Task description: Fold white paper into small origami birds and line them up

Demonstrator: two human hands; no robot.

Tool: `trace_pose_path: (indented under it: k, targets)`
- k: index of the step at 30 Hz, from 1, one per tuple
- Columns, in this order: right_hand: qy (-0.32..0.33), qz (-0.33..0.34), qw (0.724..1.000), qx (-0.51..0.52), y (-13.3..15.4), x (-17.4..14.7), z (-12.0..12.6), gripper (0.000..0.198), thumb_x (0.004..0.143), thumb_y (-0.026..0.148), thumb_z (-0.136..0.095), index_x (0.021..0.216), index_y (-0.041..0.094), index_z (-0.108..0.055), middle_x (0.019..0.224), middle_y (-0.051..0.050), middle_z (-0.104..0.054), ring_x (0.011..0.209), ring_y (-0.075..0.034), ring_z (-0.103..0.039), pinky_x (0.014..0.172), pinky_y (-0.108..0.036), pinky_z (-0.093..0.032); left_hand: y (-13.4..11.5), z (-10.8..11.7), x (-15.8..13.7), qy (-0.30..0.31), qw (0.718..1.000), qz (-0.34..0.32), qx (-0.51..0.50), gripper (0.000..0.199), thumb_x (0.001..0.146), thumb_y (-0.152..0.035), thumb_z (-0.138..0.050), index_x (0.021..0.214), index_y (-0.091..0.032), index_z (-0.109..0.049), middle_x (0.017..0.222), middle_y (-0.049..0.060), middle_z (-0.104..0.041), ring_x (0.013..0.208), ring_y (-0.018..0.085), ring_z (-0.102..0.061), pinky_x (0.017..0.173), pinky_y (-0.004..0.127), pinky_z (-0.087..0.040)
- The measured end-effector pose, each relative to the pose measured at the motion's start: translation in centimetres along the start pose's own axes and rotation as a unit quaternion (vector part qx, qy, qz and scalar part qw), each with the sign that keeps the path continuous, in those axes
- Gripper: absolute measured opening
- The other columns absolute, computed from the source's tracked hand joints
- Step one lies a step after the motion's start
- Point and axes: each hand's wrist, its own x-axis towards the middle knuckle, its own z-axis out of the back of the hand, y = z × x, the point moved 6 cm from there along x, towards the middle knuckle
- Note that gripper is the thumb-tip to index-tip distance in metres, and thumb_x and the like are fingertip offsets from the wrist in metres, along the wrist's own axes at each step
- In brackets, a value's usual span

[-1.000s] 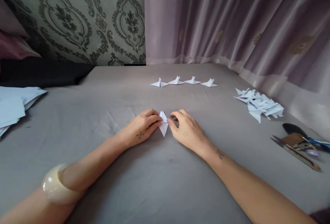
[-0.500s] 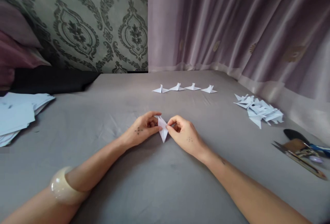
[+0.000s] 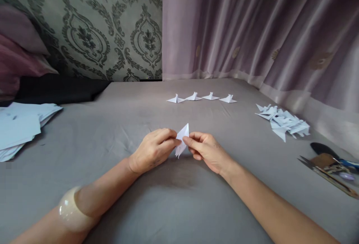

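Note:
A small folded piece of white paper (image 3: 183, 134), diamond-shaped with a sharp tip pointing up, is held between both hands just above the grey sheet. My left hand (image 3: 157, 147) pinches its left edge between thumb and fingers. From the other side, my right hand (image 3: 206, 148) grips the right edge, its thumb across the front face. Split narrow points show at the paper's lower end. Farther back stand several folded paper cranes (image 3: 193, 96) in a row.
On the right lies a heap of folded white paper cranes (image 3: 290, 121). Nearer me are scissors (image 3: 322, 174) and other small tools. A stack of white paper (image 3: 19, 128) sits at the left, beside dark cloth (image 3: 61, 88). A curtain (image 3: 224, 23) hangs behind.
The folded paper has been turned over, its sharp tip now up instead of down. Both hands have shifted their grip, and my left hand has rolled back-side up.

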Motion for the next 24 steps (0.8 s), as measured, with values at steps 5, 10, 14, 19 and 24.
trace_pose_path:
  k: [5, 10, 14, 19, 24]
  targets:
    - [-0.043, 0.071, 0.981, -0.173, 0.1, 1.3, 1.8, 0.023, 0.081, 0.040, -0.062, 0.086, 0.019, -0.070, 0.073, 0.000, -0.064, 0.067, -0.013, -0.056, 0.064, -0.025, -0.042, 3.0, -0.4, 0.5, 0.013, 0.958, 0.247, -0.146, 0.027, 0.080, -0.011, -0.050, 0.100, -0.020, -0.065, 0.100, 0.006, -0.059, 0.082, 0.014, -0.058, 0.073, 0.028, -0.051]
    - [-0.021, 0.073, 0.957, -0.280, -0.5, 2.4, 1.7, 0.025, 0.084, 0.039, -0.055, 0.089, 0.019, -0.070, 0.075, -0.001, -0.067, 0.069, -0.015, -0.059, 0.066, -0.027, -0.043, 4.7, -1.9, 0.1, 0.073, 0.921, 0.335, -0.184, 0.017, 0.083, -0.033, -0.060, 0.088, -0.022, -0.072, 0.102, 0.006, -0.061, 0.097, 0.021, -0.058, 0.085, 0.037, -0.049]
    - [-0.073, 0.116, 0.915, -0.380, 0.1, 2.3, 1.8, 0.022, 0.084, 0.036, -0.056, 0.078, 0.021, -0.070, 0.076, 0.000, -0.060, 0.067, -0.013, -0.054, 0.066, -0.026, -0.041, 5.3, -3.3, -0.2, 0.097, 0.922, 0.332, -0.174, 0.017, 0.080, -0.036, -0.066, 0.088, -0.022, -0.073, 0.099, 0.006, -0.062, 0.100, 0.022, -0.057, 0.093, 0.042, -0.045]
    - [-0.088, 0.143, 0.895, -0.413, 0.4, 2.3, 1.8, 0.014, 0.080, 0.031, -0.061, 0.072, 0.020, -0.066, 0.082, -0.001, -0.057, 0.069, -0.012, -0.053, 0.068, -0.026, -0.041, 5.6, -4.1, 0.0, 0.113, 0.927, 0.326, -0.144, 0.012, 0.076, -0.033, -0.069, 0.082, -0.024, -0.074, 0.096, 0.005, -0.063, 0.094, 0.022, -0.058, 0.091, 0.042, -0.044]
    - [-0.043, 0.044, 0.958, -0.279, 0.4, 2.7, 2.8, 0.017, 0.080, 0.032, -0.060, 0.086, 0.018, -0.068, 0.065, 0.002, -0.056, 0.054, -0.009, -0.047, 0.053, -0.022, -0.036, 6.2, -4.6, 0.5, 0.160, 0.902, 0.364, -0.170, 0.015, 0.071, -0.032, -0.070, 0.082, -0.021, -0.075, 0.086, 0.003, -0.060, 0.077, 0.017, -0.056, 0.072, 0.030, -0.047]
